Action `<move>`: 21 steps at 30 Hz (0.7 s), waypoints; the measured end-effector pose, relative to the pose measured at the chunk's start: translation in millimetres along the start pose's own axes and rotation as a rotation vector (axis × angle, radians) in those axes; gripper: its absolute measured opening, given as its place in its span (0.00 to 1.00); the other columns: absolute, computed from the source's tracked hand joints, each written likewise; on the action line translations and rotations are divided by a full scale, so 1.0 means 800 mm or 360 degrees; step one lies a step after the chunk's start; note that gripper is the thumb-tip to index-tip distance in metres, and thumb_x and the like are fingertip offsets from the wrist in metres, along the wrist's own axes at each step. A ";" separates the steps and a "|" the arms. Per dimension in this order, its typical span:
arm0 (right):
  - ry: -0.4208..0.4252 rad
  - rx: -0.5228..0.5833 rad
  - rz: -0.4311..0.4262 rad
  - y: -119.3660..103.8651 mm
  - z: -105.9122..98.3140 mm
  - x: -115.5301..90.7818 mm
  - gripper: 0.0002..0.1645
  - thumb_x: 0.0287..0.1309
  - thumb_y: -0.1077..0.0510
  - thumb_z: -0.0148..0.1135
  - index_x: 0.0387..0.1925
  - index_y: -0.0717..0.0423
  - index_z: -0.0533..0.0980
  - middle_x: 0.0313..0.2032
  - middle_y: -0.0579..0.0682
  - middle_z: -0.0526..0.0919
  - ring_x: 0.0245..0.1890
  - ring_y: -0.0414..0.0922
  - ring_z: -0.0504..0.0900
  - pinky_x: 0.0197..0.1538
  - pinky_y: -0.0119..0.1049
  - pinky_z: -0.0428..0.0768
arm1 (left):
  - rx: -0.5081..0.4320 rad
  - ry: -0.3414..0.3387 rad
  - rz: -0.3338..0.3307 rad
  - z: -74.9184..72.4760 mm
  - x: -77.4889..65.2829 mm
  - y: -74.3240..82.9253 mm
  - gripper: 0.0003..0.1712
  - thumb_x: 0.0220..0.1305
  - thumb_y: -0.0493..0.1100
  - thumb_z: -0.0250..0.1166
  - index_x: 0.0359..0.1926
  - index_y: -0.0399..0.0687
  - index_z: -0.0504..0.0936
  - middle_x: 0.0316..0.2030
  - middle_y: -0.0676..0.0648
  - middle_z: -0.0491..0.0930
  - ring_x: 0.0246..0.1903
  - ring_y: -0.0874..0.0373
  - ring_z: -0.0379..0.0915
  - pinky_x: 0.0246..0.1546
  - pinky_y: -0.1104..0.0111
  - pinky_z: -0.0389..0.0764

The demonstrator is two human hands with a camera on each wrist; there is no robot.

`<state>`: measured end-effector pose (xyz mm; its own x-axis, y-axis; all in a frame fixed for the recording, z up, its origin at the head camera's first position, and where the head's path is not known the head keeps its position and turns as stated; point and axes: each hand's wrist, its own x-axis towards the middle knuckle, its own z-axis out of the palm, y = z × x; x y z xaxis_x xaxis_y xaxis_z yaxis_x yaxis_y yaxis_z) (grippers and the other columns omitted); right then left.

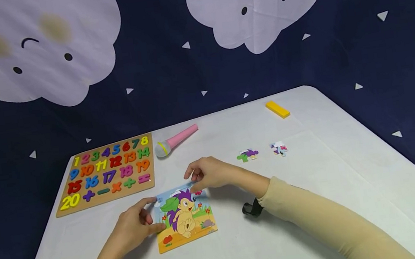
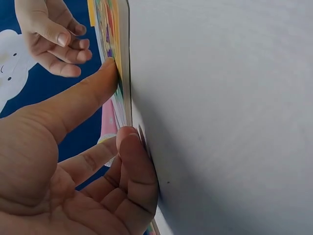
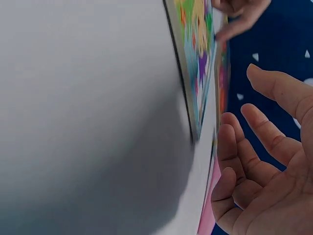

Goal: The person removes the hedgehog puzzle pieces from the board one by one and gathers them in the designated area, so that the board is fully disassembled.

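Observation:
A hedgehog jigsaw puzzle [image 1: 185,220] in a square tray lies on the white table in the head view. My left hand [image 1: 133,224] holds it at its left edge. In the left wrist view, the thumb [image 2: 93,95] rests on the picture face and the curled fingertips [image 2: 134,147] are against the edge. Over the puzzle's upper right corner hovers my right hand [image 1: 213,172]. Its fingers [image 3: 237,152] are loosely bent and hold nothing in the right wrist view, with the thumb apart from them. Two loose puzzle pieces, one green and purple [image 1: 247,155], one white and blue [image 1: 279,149], lie farther right.
A wooden number board [image 1: 98,200] with colourful numerals is at the left, beside a pink toy microphone [image 1: 182,136]. A yellow block [image 1: 278,109] lies near the table's far edge. Behind hangs a dark blue cloth [image 1: 159,65] with clouds.

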<state>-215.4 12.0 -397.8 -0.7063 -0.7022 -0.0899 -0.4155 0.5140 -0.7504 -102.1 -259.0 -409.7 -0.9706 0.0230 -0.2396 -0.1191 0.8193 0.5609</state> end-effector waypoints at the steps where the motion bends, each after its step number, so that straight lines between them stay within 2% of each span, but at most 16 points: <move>1: -0.0011 0.0013 -0.0009 -0.004 0.005 0.003 0.22 0.61 0.55 0.80 0.55 0.56 0.85 0.38 0.46 0.87 0.36 0.35 0.80 0.43 0.24 0.79 | -0.0004 -0.0005 0.0002 -0.001 0.001 0.000 0.50 0.52 0.47 0.87 0.73 0.42 0.75 0.31 0.49 0.75 0.31 0.56 0.69 0.26 0.70 0.67; 8: -0.0070 0.0077 0.0000 -0.027 0.030 0.018 0.22 0.59 0.57 0.81 0.54 0.56 0.85 0.36 0.44 0.88 0.32 0.34 0.81 0.40 0.23 0.79 | -0.0003 -0.0033 0.0018 -0.005 0.004 0.002 0.54 0.52 0.48 0.87 0.76 0.44 0.71 0.31 0.48 0.74 0.30 0.55 0.68 0.26 0.69 0.67; 15: -0.0091 0.0111 0.0149 -0.041 0.051 0.028 0.20 0.59 0.54 0.82 0.51 0.52 0.86 0.32 0.40 0.86 0.30 0.34 0.79 0.37 0.25 0.77 | -0.0015 -0.0065 -0.0005 -0.006 0.007 0.003 0.55 0.51 0.48 0.87 0.77 0.43 0.70 0.30 0.48 0.74 0.29 0.55 0.67 0.25 0.69 0.66; 21: -0.0071 0.0170 0.0229 -0.050 0.066 0.033 0.19 0.56 0.55 0.84 0.48 0.52 0.86 0.28 0.41 0.85 0.24 0.35 0.75 0.29 0.25 0.75 | -0.0020 -0.0075 -0.0043 -0.006 0.010 0.002 0.55 0.49 0.47 0.89 0.76 0.44 0.70 0.30 0.47 0.73 0.30 0.54 0.68 0.27 0.67 0.67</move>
<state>-187.2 -53.1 -404.4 -0.7268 -0.6476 -0.2288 -0.2469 0.5571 -0.7929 -111.4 -260.0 -407.0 -0.9562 0.0282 -0.2915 -0.1477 0.8129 0.5634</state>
